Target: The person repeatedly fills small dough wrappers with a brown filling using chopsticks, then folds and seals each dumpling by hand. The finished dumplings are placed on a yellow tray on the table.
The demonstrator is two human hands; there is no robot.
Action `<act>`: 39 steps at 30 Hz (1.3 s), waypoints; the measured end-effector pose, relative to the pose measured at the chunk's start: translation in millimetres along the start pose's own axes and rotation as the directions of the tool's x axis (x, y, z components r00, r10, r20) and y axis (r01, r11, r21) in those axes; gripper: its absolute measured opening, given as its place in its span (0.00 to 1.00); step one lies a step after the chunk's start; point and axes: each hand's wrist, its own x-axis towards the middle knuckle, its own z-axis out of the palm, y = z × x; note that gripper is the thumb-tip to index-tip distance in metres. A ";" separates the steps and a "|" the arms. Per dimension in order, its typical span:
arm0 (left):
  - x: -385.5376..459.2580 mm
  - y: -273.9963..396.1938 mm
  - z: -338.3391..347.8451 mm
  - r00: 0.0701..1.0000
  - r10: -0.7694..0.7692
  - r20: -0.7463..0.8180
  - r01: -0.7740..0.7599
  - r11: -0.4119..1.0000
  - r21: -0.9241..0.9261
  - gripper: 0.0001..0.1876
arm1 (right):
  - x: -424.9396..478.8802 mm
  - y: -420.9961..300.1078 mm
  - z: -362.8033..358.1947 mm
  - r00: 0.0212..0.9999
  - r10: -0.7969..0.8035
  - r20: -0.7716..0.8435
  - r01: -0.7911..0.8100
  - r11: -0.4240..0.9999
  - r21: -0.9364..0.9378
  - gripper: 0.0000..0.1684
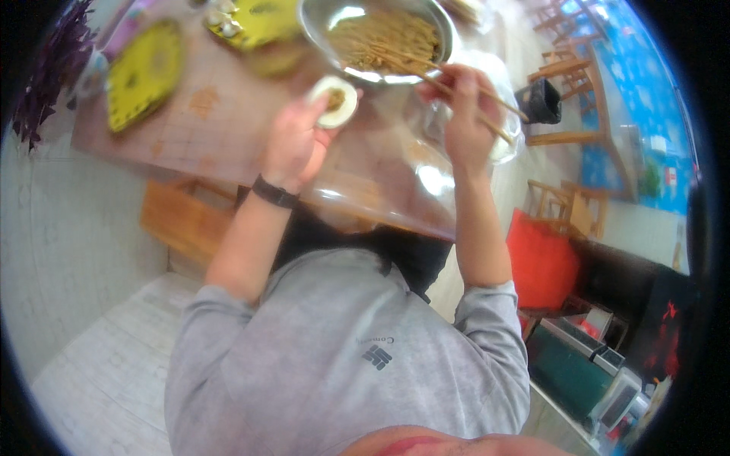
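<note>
In my left hand lies a round, pale dough wrapper with a small heap of brown filling at its middle. My right hand grips a pair of wooden chopsticks, whose tips reach over a large steel bowl. Ground brownish filling covers the bottom of that bowl. The bowl stands on the table just beyond both hands. A clear plastic bag with something white inside is partly hidden behind my right hand.
Two yellow trays are on the table at the left, the farther one bearing several small white pieces. Purple leaves hang at the far left. Wooden chairs, a black bin and a red cover are at the right.
</note>
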 end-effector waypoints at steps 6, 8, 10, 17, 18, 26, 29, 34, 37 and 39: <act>-6.4 1.0 1.6 0.999 -0.030 0.021 0.029 0.999 0.039 0.17 | 9.4 19.5 2.9 0.989 0.119 0.085 -0.106 0.984 -0.144 0.11; -10.2 1.6 1.7 0.999 -0.037 0.023 0.036 0.999 0.015 0.17 | 3.3 16.1 -0.5 0.974 0.204 0.095 -0.173 0.948 -0.268 0.10; -12.5 2.3 1.8 0.998 -0.050 0.038 0.051 0.999 -0.021 0.17 | -8.8 10.1 -2.7 0.926 0.351 0.136 -0.326 0.928 -0.180 0.11; -25.8 -6.8 8.2 0.989 -0.141 0.046 0.143 0.988 -0.059 0.18 | -52.9 -11.5 14.4 0.883 -0.017 0.469 0.229 0.888 -0.398 0.14; -27.5 -6.3 9.6 0.988 -0.148 0.052 0.150 0.988 -0.047 0.18 | -50.6 -5.9 14.8 0.864 -0.095 0.494 0.299 0.886 -0.354 0.13; -42.0 -7.6 11.8 0.977 -0.176 0.121 0.164 0.981 0.104 0.17 | -45.9 -16.0 15.5 0.905 -0.060 0.422 0.220 0.914 -0.340 0.07; -47.7 -4.2 17.5 0.970 -0.189 0.151 0.164 0.972 0.166 0.17 | -45.1 -16.7 19.5 0.923 -0.081 0.376 0.199 0.937 -0.286 0.07; -51.5 6.3 21.0 0.955 -0.233 0.181 0.166 0.932 0.322 0.18 | -47.0 -16.4 17.8 0.919 -0.004 0.394 0.119 0.956 -0.267 0.08; -53.6 9.0 21.2 0.948 -0.229 0.219 0.135 0.917 0.376 0.18 | -45.6 -21.3 17.0 0.902 -0.005 0.431 0.140 0.949 -0.282 0.08; -54.4 11.0 22.8 0.943 -0.233 0.236 0.130 0.914 0.385 0.17 | -45.3 -22.0 14.9 0.885 0.001 0.465 0.151 0.945 -0.290 0.08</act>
